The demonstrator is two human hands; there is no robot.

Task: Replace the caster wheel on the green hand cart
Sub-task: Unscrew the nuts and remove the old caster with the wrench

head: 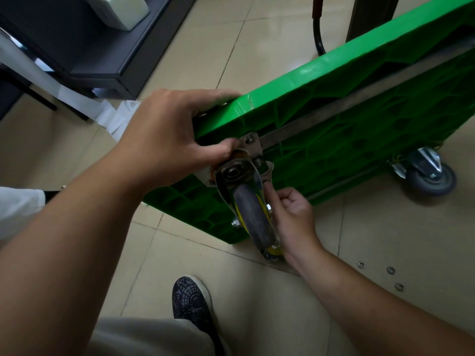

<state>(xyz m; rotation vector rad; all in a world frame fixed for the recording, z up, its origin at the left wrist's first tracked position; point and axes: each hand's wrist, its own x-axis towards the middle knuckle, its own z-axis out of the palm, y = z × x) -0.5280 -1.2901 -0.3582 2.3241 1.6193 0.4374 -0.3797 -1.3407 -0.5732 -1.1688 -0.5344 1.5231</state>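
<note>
1. Two hands work at the near corner of the green hand cart (359, 80). The cart stands tipped on its long edge on the tiled floor (257, 317), and its ribbed underside faces the camera across the centre and right of the frame.
2. The left hand (167, 134), at centre left, grips the cart's corner. Its fingers curl over the top edge and its thumb lies on the underside, touching the metal mounting plate (250, 145).
3. The caster wheel (253, 214) sits at that corner, in the middle of the frame, just below the plate. Its grey tread faces the camera, a yellow hub shows at both sides, and a shiny metal fork holds it.
4. The right hand (295, 217), just right of the wheel, is narrowly closed. Its fingers are curled in and its thumb reaches up along the side of the fork, pinching there. Whether anything small sits under the fingertips cannot be told.
5. Two bolt heads (248, 140) show on the plate.
6. A dull metal bar (334, 111) runs over the underside from the plate towards the upper right.
7. A second caster (429, 176) at the right edge rests its grey wheel on the floor.
8. Three small metal rings (391, 270) lie on the floor at lower right, well apart from both hands.
9. A dark patterned shoe (191, 301) stands at bottom centre, and a dark cabinet (102, 47) fills the upper left.
</note>
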